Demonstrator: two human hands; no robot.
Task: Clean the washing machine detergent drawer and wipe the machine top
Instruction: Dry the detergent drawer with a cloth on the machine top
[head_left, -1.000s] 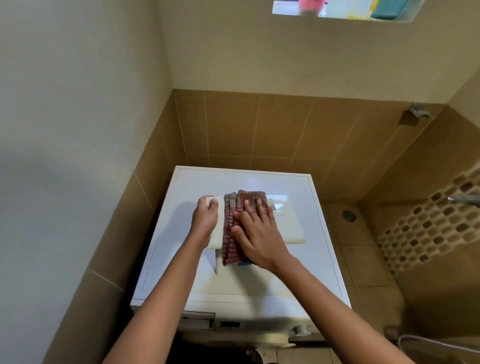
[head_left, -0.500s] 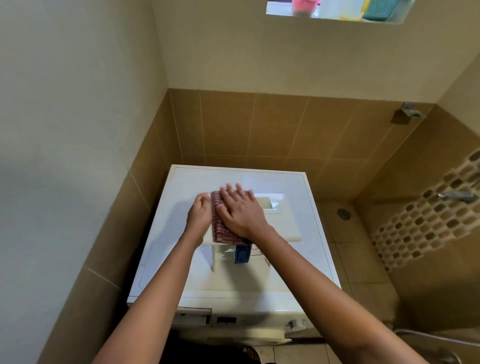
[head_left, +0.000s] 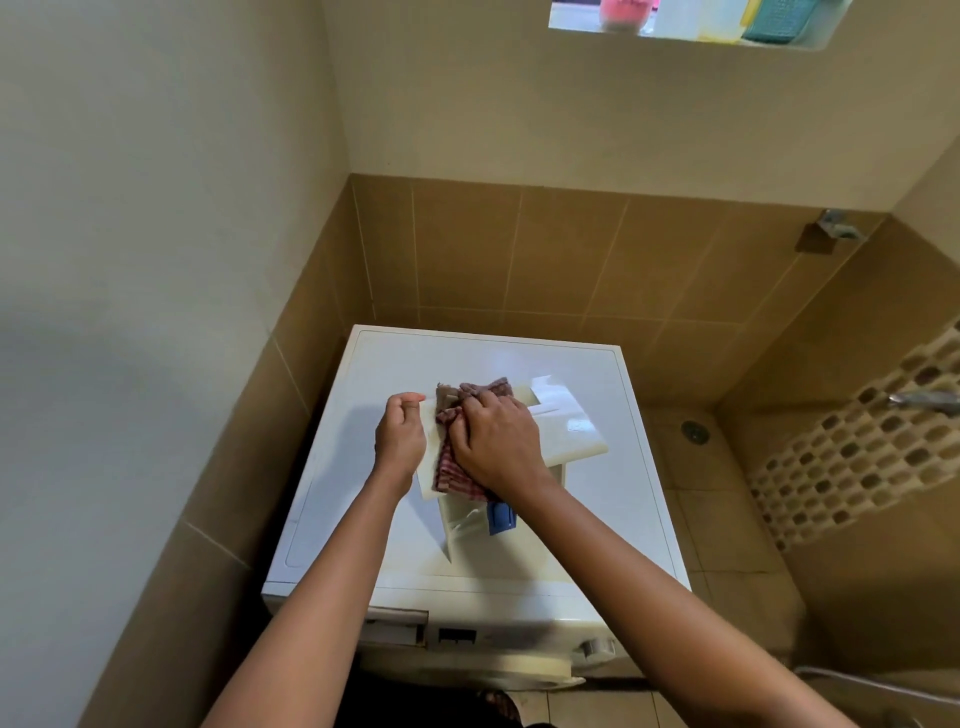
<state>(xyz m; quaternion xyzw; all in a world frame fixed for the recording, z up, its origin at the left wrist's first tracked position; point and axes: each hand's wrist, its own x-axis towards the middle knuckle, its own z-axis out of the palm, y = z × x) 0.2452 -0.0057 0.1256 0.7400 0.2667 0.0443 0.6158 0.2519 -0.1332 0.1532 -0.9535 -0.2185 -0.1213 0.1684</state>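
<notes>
Our left hand (head_left: 400, 437) curling its fingers round the drawer (head_left: 567, 435) at nine o'clock, our right hand (head_left: 500, 442) bunching the cloth (head_left: 450, 475) on top of it, fingers curled in

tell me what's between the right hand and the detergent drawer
The checked cloth, bunched under the right hand and lying on the white detergent drawer; the head view shows it.

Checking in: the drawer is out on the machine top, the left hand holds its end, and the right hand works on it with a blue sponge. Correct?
Not quite: there is no sponge. The right hand grips a red checked cloth on the drawer, as the head view shows. The rest stands: the drawer lies on the machine top and the left hand holds its end.
</notes>
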